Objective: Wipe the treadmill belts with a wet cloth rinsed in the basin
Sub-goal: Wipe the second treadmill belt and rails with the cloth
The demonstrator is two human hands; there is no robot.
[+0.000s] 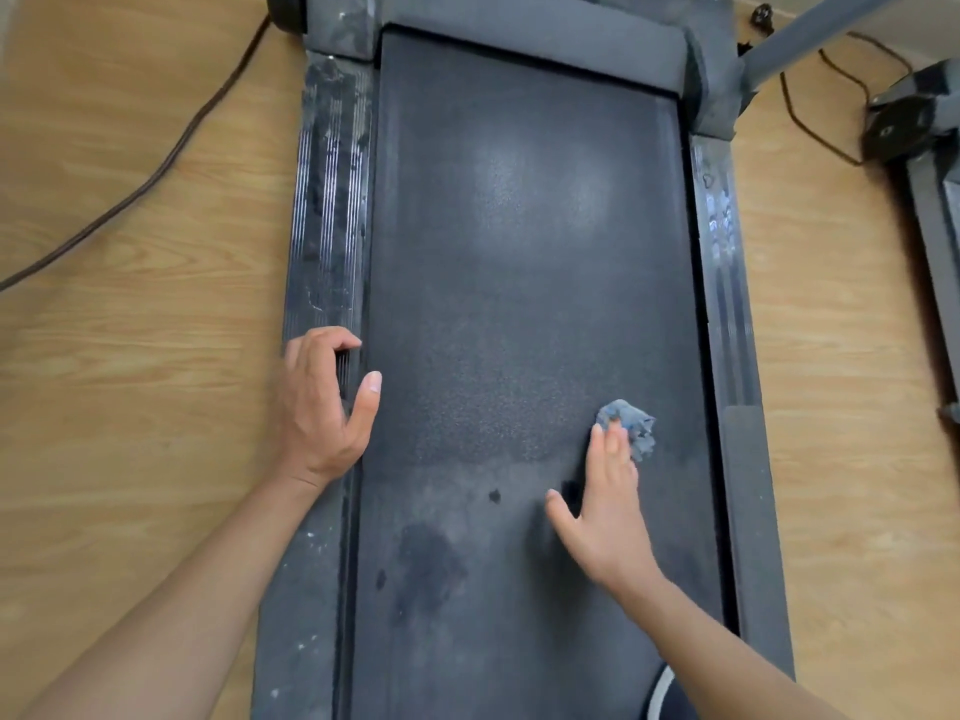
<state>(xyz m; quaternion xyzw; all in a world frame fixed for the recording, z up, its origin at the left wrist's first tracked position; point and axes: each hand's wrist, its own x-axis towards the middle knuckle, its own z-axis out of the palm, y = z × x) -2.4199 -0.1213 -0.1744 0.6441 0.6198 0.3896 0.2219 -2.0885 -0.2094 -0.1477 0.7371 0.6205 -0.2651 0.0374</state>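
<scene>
The cloth (631, 423), a small grey-blue wad, lies on the belt (519, 304) toward its right side, about level with the middle of the frame. The right hand (605, 517) lies flat on it, fingers straight and close together. The fingertips press the near edge of the wad and the thumb is spread out to the left. Most of the cloth bunches out ahead of the fingers.

Darker damp patches (431, 563) mark the belt nearer the person. The stretch beyond the cloth looks dry, dull and dusty, with a pale sheen further up.

The left hand (324, 407) is well apart from the right. It grips the left side rail (327, 226), fingers curled over the rail and thumb reaching to the belt's edge, seemingly as a brace.

The step in hand looks like the wiping itself, with only the near part done. The next move probably calls for firm strokes pushed forward and across to the right side rail (727, 304). The cloth needs to stay under the palm so that it does not roll out ahead.

No basin is clearly in view. A pale curved edge (660, 691) at the bottom cannot be identified.

Around the machine is a wooden floor (130, 356), with a dark cable (171, 153) trailing on the left. Part of a second machine (930, 148) shows at the right.
</scene>
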